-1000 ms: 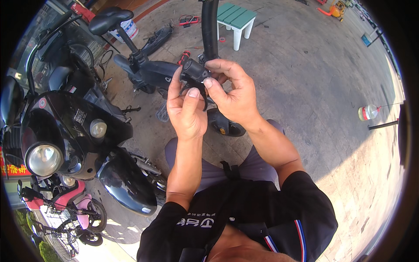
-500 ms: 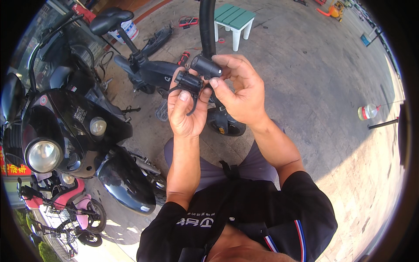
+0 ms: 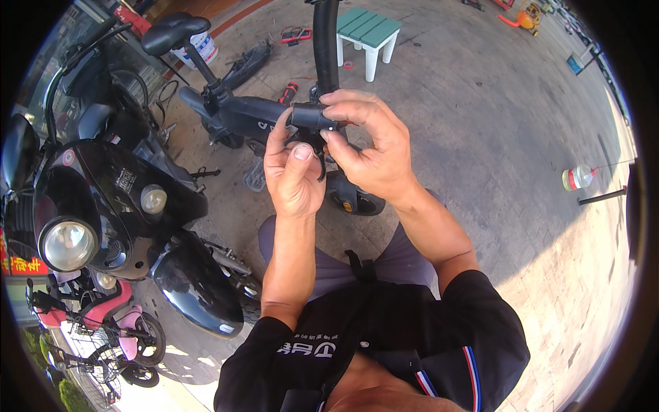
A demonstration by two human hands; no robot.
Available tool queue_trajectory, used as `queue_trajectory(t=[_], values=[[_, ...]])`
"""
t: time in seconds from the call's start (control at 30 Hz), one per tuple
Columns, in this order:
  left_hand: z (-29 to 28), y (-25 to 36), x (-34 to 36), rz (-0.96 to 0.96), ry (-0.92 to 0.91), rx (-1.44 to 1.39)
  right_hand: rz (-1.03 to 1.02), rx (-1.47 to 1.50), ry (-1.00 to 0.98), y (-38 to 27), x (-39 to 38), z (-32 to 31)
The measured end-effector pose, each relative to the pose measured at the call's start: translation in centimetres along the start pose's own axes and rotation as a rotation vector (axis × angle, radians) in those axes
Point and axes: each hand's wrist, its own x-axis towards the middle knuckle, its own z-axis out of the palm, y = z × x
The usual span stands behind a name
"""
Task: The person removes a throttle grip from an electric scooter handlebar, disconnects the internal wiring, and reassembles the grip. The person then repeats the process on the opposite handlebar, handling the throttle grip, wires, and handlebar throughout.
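My left hand (image 3: pixel 294 180) has its fingers curled around a black mount, mostly hidden, with a dark curved strap (image 3: pixel 321 167) hanging from it. My right hand (image 3: pixel 374 151) grips a small black cylindrical device (image 3: pixel 306 115) between thumb and fingers, held over the mount at my left fingertips; whether the two pieces are joined I cannot tell. Just beyond my hands are the black frame (image 3: pixel 240 113) of a folding bike and its upright black tube (image 3: pixel 325 51).
A black scooter (image 3: pixel 103 192) fills the left, with pink bikes (image 3: pixel 130 323) behind it. A green-topped stool (image 3: pixel 367 31), white bucket (image 3: pixel 201 49), red meter (image 3: pixel 296 34) and detached wheel (image 3: pixel 246 65) lie beyond. A plastic jug (image 3: pixel 578 177) and yellow machine (image 3: pixel 525 19) are at right.
Half a second ago the cylinder was raised and tilted, showing the mount below it; now it lies nearly level across the mount, hiding most of it. The right hand moved slightly leftward.
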Motion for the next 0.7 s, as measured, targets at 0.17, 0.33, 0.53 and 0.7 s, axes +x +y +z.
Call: queue_trajectory(t=[0.17,0.33,0.53,0.7], values=[[-0.5,-0.3,0.0,0.007,0.062,0.095,0.094,0.061,-0.063,-0.1,0.1,-0.5],[-1.1,-0.3,0.0,0.005,0.064,0.092,0.125,0.113,-0.146,0.1,0.0,-1.0],[-0.9,-0.3,-0.1,0.043,-0.020,-0.005,-0.014,0.037,-0.024,0.1,0.0,-0.5],[-0.9,-0.1,-0.3,0.039,-0.036,-0.027,-0.181,-0.169,-0.056,-0.3,0.0,-0.4]])
